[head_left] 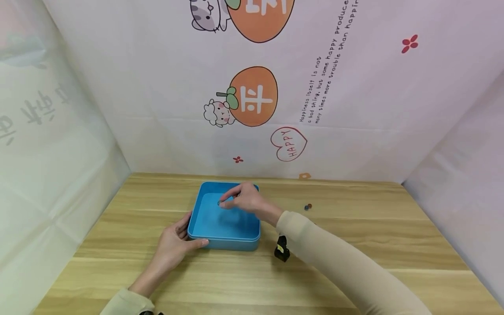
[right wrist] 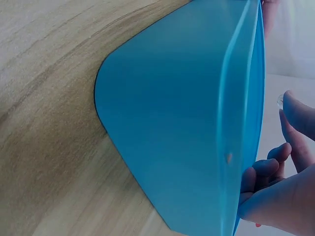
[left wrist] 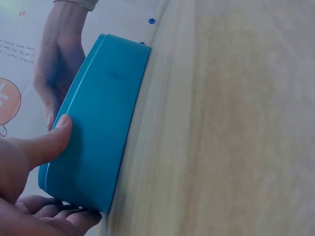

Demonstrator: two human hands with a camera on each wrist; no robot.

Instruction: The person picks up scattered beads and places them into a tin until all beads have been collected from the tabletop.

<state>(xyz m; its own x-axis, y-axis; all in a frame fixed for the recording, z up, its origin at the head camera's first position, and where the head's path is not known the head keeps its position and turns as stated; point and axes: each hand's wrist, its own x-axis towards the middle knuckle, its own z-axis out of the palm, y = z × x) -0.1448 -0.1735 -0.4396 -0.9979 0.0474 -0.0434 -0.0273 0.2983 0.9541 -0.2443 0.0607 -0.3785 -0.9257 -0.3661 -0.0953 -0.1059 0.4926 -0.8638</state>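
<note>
A shallow square blue plastic tray (head_left: 224,238) sits mid-table on the pale wooden tabletop (head_left: 354,245); it looks light, stiff and smooth-walled, best steadied at its rim. The left hand (head_left: 173,245) grips its near-left corner, thumb on the wall. Above its seemingly bare floor, the right hand (head_left: 246,199) pinches a tiny bead (head_left: 219,203).

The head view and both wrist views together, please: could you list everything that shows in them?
Box: one, blue, open, square, on the table's middle.
Small beads: about two, dark, on the table right of the box.
Black clip-like thing: one, black with yellow, beside the box's near right corner.
Table: one, light wood.
Backdrop: white, printed with orange fruits and text.
Left hand: holds the box's near left corner.
Right hand: over the box, fingertips pinched on something tiny.
</note>
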